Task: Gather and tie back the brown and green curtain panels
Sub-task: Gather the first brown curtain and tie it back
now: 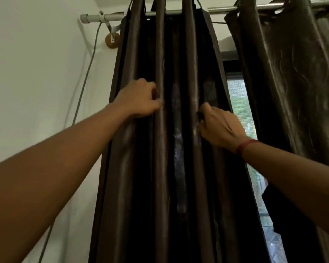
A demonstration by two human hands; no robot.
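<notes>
Two hands on brown curtain panel [160, 158], bunched at left end of rod [95, 17]: my left hand [139, 99] pinches one fold, right hand [219, 126] grips another. Green panel [292, 76] hangs apart, at right. Risk, I'd say: slick fabric slips a loose pinch & folds fan out.

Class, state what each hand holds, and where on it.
Left hand pinches a left-side fold of the brown curtain panel, right hand a right-side fold.
</notes>
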